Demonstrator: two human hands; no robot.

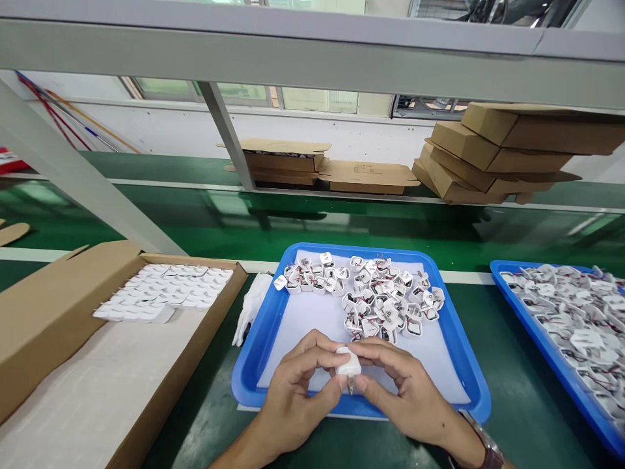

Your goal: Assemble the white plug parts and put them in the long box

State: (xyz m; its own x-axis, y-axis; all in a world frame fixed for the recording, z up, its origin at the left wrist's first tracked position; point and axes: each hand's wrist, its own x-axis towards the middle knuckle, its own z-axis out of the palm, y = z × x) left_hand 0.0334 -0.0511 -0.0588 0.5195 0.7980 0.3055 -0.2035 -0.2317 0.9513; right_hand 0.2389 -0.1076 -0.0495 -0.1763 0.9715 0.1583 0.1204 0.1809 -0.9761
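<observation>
Between my two hands, over the near edge of the middle blue tray, is a small white plastic piece with metal prongs pointing down. My left hand pinches its left side with thumb and fingers. On the right side, the fingertips and thumb of my right hand press against the same piece. Many small white housings with wires lie in the far part of the tray, on a white sheet.
An open cardboard box at the left holds rows of white pieces. A white glove lies beside the tray. Another blue tray with white parts stands right. Cardboard boxes are stacked behind the metal frame.
</observation>
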